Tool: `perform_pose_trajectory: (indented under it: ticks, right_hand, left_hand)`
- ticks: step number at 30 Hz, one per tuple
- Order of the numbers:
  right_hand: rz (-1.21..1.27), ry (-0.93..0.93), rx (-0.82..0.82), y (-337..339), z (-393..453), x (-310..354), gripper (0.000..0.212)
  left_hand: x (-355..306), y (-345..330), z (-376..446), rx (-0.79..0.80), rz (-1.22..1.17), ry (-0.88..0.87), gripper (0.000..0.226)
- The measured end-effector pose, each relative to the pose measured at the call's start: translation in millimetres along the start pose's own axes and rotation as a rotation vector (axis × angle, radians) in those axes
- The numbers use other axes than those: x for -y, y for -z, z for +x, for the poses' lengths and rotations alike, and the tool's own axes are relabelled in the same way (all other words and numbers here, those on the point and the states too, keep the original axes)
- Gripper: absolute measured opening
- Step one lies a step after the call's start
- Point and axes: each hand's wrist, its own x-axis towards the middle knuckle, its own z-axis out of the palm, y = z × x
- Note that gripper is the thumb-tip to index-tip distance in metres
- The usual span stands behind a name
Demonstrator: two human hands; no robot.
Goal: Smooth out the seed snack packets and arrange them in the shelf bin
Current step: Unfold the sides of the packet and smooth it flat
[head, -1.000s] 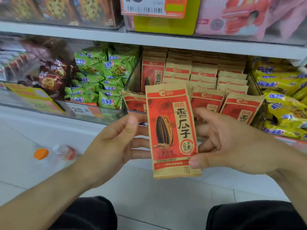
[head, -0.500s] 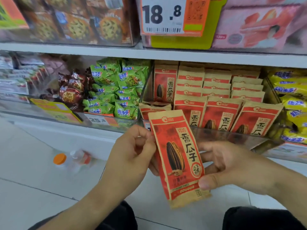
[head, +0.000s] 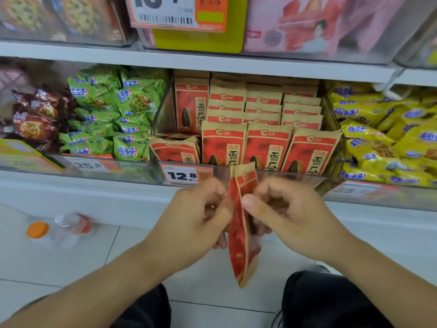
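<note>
Here, left hand (head: 201, 214) and right hand (head: 283, 209) pinching a packet (head: 241, 245) edge-on, near the bin (head: 307, 178) of upright packets.

Seed packet (head: 241, 223) red, tan edges; bottle cap (head: 37, 229) orange

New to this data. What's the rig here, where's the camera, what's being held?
No robot: a person works bare-handed, filmed by one wide-angle camera on their head, looking forward and down. The left hand and right hand both pinch one red seed packet, turned nearly edge-on to the camera. Ahead, a clear shelf bin holds rows of the same packets standing upright. Green snack bags sit to its left, yellow snack bags to its right. A 12.8 price tag hangs on the bin's front.
</note>
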Motion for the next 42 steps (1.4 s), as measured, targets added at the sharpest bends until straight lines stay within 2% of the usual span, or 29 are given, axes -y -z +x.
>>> perform_pose_trajectory:
  ticks: [3, 6, 9, 12, 16, 23, 28, 35, 37, 40, 42]
  right_hand:
    - [-0.074, 0.011, 0.127, 0, 4, -1, 0.036]
    - [-0.164, -0.020, 0.249, 7, 6, 4, 0.030]
    - [-0.146, -0.048, 0.293, 11, 6, 6, 0.030]
    - [-0.078, -0.133, 0.305, 10, 5, -1, 0.029]
    - [0.014, -0.227, 0.288, 7, 0, -7, 0.028]
    - [0.062, -0.289, 0.162, 9, 4, -8, 0.033]
    - [0.021, -0.305, 0.124, 3, 9, -18, 0.029]
    - [0.006, -0.290, 0.085, -7, 11, -21, 0.028]
    - [-0.072, -0.292, 0.121, -5, 8, -15, 0.032]
    - [-0.388, -0.348, 0.310, -6, -7, -2, 0.042]
    - [-0.518, -0.361, 0.411, -10, -18, 5, 0.041]
  left_hand:
    - [2, -6, -3, -0.056, 0.066, -0.078, 0.015]
    - [3, -15, -7, -0.109, 0.063, -0.082, 0.017]
    - [6, -21, -10, -0.110, 0.021, -0.063, 0.023]
    - [10, -26, -14, -0.053, -0.122, 0.015, 0.025]
    - [13, -24, -18, 0.029, -0.151, 0.081, 0.024]
    - [15, -7, -21, 0.327, 0.210, 0.125, 0.022]
    - [31, -14, -24, 0.308, 0.366, 0.037, 0.016]
    - [36, -18, -25, 0.274, 0.358, 0.108, 0.023]
    - [37, -19, -25, 0.274, 0.265, 0.177, 0.023]
    - [37, -20, -28, 0.263, 0.180, 0.208, 0.021]
    - [38, -20, -31, 0.248, 0.165, 0.201, 0.019]
